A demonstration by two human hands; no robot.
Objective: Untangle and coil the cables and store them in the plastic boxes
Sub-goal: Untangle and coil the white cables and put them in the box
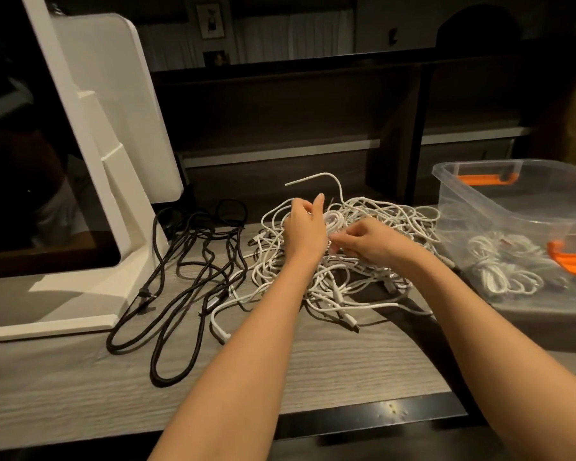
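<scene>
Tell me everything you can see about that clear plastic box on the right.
The clear plastic box is a see-through tub with orange handle clips, open, no lid visible. It stands upright on the grey wood-grain table, right of the tangled white pile. Several coiled white cables lie inside it. Neither hand touches it.

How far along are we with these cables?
Early. Done: a few white coils lie in the clear box. In hand: both hands, left and right, work a small coil above the white tangle. Left: most of that tangle and the loose black cables.
</scene>
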